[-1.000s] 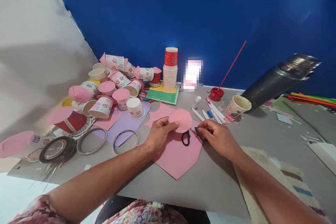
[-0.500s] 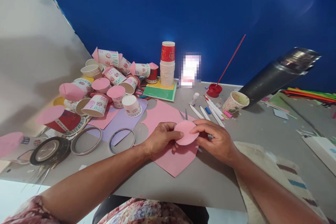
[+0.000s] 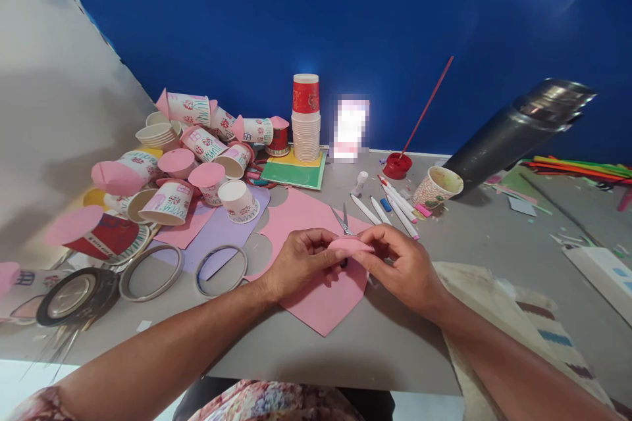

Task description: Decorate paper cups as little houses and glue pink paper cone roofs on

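Currently the pink paper disc (image 3: 351,247) is between both hands over the pink sheet (image 3: 326,306), flexed and seen nearly edge-on. Left hand (image 3: 301,264) pinches its left side, thumb on the near face; right hand (image 3: 403,268) pinches the right side, fingers curled. Scissors (image 3: 346,227) on the sheet just behind the disc, blades spread and pointing away; hands and disc hide most of the handles. Text: white band on the red paper cup (image 3: 116,237) has lettering, too small to read. Containers: red pot (image 3: 397,167) has a thin stick (image 3: 427,107) standing in it; patterned paper cup (image 3: 429,193) is stained yellow-green inside, right beside the black flask (image 3: 498,138). Inverted cup stack (image 3: 306,135) sits on a yellow-green booklet (image 3: 296,174). Decorated cups (image 3: 170,204) with pink paper tops are heaped at left, many on their sides. White markers (image 3: 365,209), blue cap (image 3: 385,204) and glue stick (image 3: 360,184) lie beyond the right hand. Two grey rings (image 3: 150,297) left of the left forearm, cloth (image 3: 486,316) partly under the right one.
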